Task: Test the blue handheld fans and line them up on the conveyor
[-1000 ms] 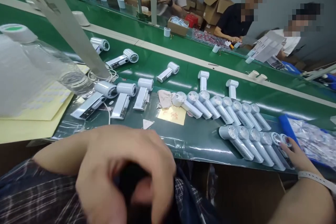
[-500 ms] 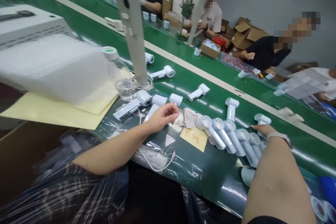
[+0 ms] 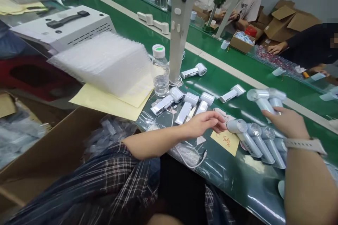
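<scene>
My right hand, with a watch band on the wrist, is closed around a light-blue handheld device; a second one sits close beside it under the fingers. Below lies a row of similar wrapped devices, leaning side by side. Near the row's left end my left hand hovers with fingers apart and slightly curled, holding nothing. Under it are a yellow note with red writing and a pale cloth. Several more devices lie to its left.
A water bottle stands beside a metal post. Left are a stack of white foam sheets, a grey machine and a cardboard box. A white cable lies in front. Other people work across the green belt.
The view has swung left. My right hand has come back toward the row and now has devices at its fingers. My left hand has moved closer to the row and its fingers have spread.
</scene>
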A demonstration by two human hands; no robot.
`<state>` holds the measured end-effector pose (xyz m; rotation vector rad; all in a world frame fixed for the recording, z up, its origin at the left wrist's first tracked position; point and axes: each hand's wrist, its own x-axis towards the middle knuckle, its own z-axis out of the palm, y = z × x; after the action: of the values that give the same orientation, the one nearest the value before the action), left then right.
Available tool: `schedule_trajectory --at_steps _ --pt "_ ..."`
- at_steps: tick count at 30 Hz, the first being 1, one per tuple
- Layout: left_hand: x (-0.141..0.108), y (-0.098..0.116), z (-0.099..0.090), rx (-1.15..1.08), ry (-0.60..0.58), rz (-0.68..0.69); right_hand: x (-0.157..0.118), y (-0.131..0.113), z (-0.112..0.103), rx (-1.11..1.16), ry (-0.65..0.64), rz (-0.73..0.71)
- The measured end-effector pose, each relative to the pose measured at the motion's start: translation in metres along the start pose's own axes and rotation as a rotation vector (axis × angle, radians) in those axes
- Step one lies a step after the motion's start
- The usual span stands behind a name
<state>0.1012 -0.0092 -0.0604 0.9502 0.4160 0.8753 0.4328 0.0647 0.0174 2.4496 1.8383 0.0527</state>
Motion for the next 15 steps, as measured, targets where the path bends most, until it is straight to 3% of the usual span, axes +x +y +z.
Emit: schedule_trajectory --at_steps 2,5,8,10,12,15 --pt "0.005 -0.010 0.006 -0.090 -0.007 0.016 -0.048 -0.028 -0.002 0.049 0.069 -0.071" --pt "0.009 -0.018 0.014 -0.196 0.045 0.118 -0.130 -0.081 0.006 0.288 0.367 -0.431" --pt "0.010 -0.016 0.009 -0.254 0.124 0.131 -0.187 -0.110 0.017 0.515 0.375 -0.593" --pt "0.008 -0.010 0.001 -0.258 0.126 0.060 -0.206 -0.110 0.028 0.699 0.272 -0.514" --pt "0.006 -0.004 -0.005 -0.256 0.106 0.035 -0.215 -0.106 0.043 0.811 0.153 -0.343" --pt "0.003 0.004 -0.009 -0.240 0.074 0.100 -0.225 -0.113 0.070 0.788 0.032 -0.216"
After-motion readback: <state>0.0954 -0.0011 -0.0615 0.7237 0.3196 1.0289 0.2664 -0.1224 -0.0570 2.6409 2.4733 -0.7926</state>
